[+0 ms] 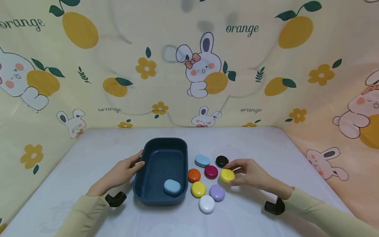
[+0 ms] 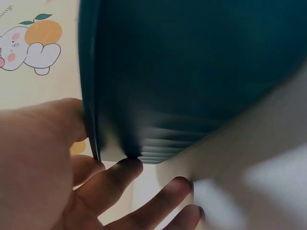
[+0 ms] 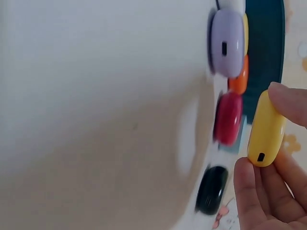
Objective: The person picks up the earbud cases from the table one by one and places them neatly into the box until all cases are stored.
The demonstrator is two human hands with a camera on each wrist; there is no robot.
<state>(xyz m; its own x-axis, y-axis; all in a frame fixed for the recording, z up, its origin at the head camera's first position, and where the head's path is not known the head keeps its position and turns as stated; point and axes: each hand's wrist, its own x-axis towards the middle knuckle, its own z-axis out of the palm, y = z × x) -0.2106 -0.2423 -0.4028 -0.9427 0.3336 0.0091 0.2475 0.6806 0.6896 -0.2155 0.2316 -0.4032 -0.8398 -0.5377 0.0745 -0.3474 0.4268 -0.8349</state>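
Note:
A dark blue rectangular tub (image 1: 161, 197) with rounded corners holds one light blue rounded piece (image 1: 172, 187) at its near end. My left hand (image 1: 122, 171) grips the tub's left rim; in the left wrist view the thumb lies over the rim and fingertips touch the outer wall. Between thumb and fingertips, my right hand (image 1: 251, 174) pinches a glossy yellow rounded case (image 3: 266, 129) with a small dark slot in its edge. It appears lifted off the table in the right wrist view. Close by are a black piece (image 1: 222, 161) and a dark red piece (image 1: 211, 172).
Right of the tub lie a blue oval piece (image 1: 202, 160), an orange piece (image 1: 194, 175), another yellow piece (image 1: 198, 189), a lilac piece (image 1: 217, 193) and a white piece (image 1: 206, 204). A printed cloth (image 1: 165, 75) stands behind the white table (image 1: 251, 220).

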